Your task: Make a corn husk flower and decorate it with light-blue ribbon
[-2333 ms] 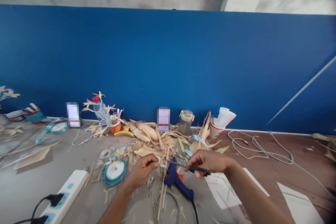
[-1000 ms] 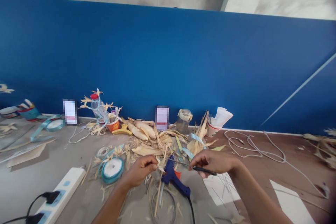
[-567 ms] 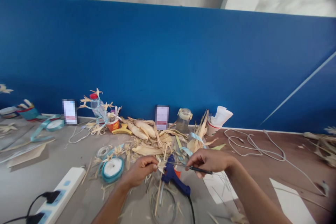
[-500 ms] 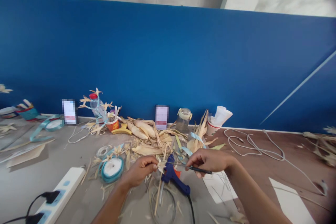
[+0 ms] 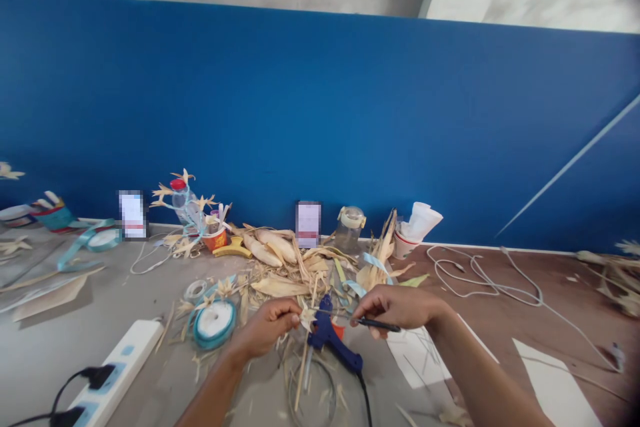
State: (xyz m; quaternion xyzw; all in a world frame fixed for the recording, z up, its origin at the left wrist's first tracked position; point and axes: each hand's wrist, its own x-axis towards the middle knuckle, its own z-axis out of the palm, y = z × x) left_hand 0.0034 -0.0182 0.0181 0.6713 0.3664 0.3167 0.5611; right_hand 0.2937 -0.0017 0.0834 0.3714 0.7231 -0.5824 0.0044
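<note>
My left hand [image 5: 266, 328] is closed in a pinch on a small piece of dry corn husk [image 5: 306, 316]. My right hand [image 5: 396, 307] is closed on a thin black-handled tool [image 5: 377, 325] whose metal tip points left at the husk piece. Both hands hover just above a blue glue gun [image 5: 331, 340] lying on the table. A roll of teal ribbon [image 5: 214, 321] sits left of my left hand.
Loose husks and corn cobs [image 5: 270, 248] pile behind the hands. A white power strip [image 5: 123, 360] lies front left, a jar [image 5: 350, 228] and paper cups [image 5: 417, 227] stand by the blue wall, and white cable [image 5: 480, 277] coils at the right.
My right hand has crept slightly left toward the left hand, bringing the tool tip closer to the husk piece. The view has shifted a little.
</note>
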